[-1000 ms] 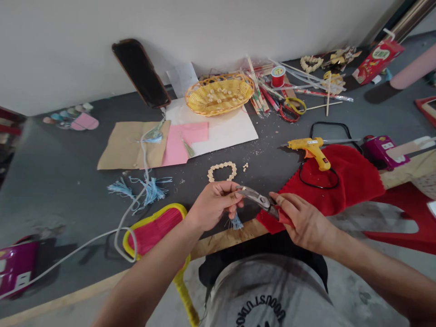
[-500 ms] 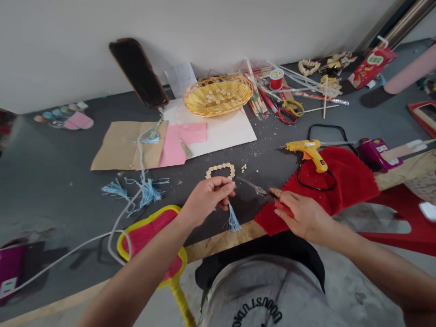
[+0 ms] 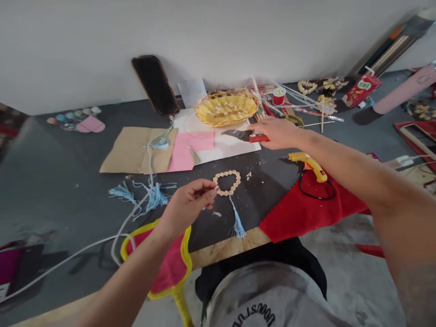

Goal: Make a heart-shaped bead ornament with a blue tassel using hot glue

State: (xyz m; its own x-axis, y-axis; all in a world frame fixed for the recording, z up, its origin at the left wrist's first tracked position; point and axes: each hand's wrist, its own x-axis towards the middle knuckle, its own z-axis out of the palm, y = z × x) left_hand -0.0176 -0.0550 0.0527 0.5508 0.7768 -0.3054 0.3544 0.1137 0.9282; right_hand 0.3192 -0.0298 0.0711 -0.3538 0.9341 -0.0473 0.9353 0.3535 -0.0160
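Note:
My left hand [image 3: 197, 197] is closed in a pinch at the lower left side of a heart-shaped ring of pale beads [image 3: 237, 180]. From the ring's lower point hangs a light blue tassel [image 3: 239, 225], lying toward the table's front edge. My right hand [image 3: 275, 131] is wrapped around the red handles of a pair of shears [image 3: 243, 135]. Their dark blades point left, over the white sheet [image 3: 218, 152] and in front of the yellow wicker basket [image 3: 226, 109]. A few loose beads [image 3: 249, 175] lie just right of the ring.
A yellow glue gun [image 3: 308, 164] rests by red felt [image 3: 306, 209]. Blue tassels [image 3: 150, 197], brown paper [image 3: 136, 150] and a white cable [image 3: 117, 236] lie left. A phone [image 3: 155, 84] leans on the wall. Sticks, a red thread spool [image 3: 278, 96] and a drink carton [image 3: 361, 90] stand behind.
My right hand has carried the shears from near the front edge up and left toward the basket. My left hand has shifted left and lower on the ring, uncovering more of it and the tassel.

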